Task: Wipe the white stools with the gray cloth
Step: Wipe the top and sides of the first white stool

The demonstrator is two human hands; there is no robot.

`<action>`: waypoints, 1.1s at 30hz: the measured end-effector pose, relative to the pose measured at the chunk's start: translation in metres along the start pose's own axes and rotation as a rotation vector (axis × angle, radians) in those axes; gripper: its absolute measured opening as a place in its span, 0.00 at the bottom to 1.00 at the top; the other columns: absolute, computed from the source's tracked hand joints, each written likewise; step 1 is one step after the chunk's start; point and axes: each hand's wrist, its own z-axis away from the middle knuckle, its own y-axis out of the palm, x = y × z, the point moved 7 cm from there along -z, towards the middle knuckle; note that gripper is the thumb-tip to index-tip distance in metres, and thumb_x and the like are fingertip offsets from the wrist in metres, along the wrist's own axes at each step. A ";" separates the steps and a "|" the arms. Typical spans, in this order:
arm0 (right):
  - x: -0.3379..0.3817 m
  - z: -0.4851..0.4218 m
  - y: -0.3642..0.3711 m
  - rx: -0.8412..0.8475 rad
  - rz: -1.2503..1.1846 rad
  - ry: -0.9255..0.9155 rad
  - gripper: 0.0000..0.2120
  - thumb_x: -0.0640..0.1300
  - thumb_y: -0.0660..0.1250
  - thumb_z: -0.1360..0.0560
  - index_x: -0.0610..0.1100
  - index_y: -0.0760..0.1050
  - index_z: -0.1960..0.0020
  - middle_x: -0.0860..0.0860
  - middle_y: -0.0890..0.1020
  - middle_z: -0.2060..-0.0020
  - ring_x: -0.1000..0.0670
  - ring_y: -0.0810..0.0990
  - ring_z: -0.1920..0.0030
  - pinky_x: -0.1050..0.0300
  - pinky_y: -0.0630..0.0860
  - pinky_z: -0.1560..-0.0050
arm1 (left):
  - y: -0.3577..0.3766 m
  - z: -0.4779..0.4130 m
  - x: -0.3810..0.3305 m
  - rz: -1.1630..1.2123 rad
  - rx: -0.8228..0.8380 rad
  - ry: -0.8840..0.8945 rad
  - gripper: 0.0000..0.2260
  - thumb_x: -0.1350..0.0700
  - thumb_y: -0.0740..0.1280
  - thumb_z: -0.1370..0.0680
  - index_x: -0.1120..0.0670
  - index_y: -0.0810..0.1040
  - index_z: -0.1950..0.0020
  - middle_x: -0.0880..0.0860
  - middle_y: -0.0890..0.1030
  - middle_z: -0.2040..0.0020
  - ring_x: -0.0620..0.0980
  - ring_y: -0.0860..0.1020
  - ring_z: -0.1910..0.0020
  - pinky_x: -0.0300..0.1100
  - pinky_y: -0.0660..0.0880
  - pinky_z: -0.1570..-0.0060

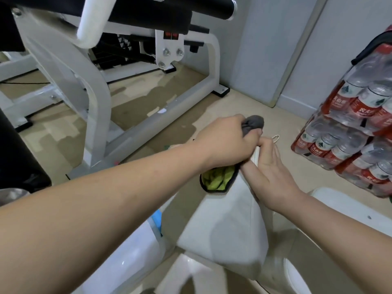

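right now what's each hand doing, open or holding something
left hand: closed around the gray cloth.
right hand: gripping the edge of the white stool.

"农夫山" on red bottle labels (317, 147)

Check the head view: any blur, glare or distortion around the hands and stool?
Head view: dim, flat light; left hand with gray cloth and right hand fairly sharp; white stool soft, blurrier towards the bottom edge; small glare on the lower-left stool; wide-angle bends the wall lines.
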 end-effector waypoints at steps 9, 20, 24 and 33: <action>-0.012 -0.006 -0.006 0.030 0.014 0.088 0.19 0.64 0.50 0.24 0.60 0.59 0.37 0.61 0.64 0.37 0.59 0.61 0.31 0.50 0.64 0.35 | -0.024 -0.008 0.127 -0.209 -0.067 -0.444 0.20 0.40 0.58 0.17 0.55 0.76 0.41 0.56 0.82 0.51 0.60 0.81 0.52 0.53 0.81 0.48; -0.019 -0.019 -0.014 0.040 0.002 0.164 0.20 0.63 0.45 0.20 0.55 0.61 0.35 0.56 0.65 0.37 0.56 0.61 0.30 0.52 0.61 0.32 | 0.005 0.005 0.026 -0.011 -0.198 0.140 0.17 0.39 0.65 0.20 0.48 0.76 0.37 0.51 0.81 0.44 0.56 0.80 0.46 0.52 0.78 0.50; -0.019 -0.035 -0.013 0.059 -0.011 0.257 0.22 0.63 0.51 0.15 0.52 0.62 0.28 0.57 0.63 0.34 0.51 0.59 0.23 0.51 0.59 0.32 | 0.006 0.015 0.093 -0.053 -0.253 -0.086 0.16 0.42 0.64 0.19 0.49 0.71 0.36 0.55 0.78 0.43 0.61 0.80 0.48 0.57 0.79 0.49; 0.017 -0.063 0.016 0.216 0.134 0.158 0.36 0.66 0.62 0.18 0.53 0.54 0.17 0.49 0.60 0.21 0.47 0.56 0.20 0.46 0.58 0.24 | -0.013 0.011 0.132 0.191 -0.219 -0.372 0.20 0.42 0.63 0.17 0.55 0.73 0.34 0.55 0.83 0.44 0.58 0.81 0.46 0.48 0.76 0.49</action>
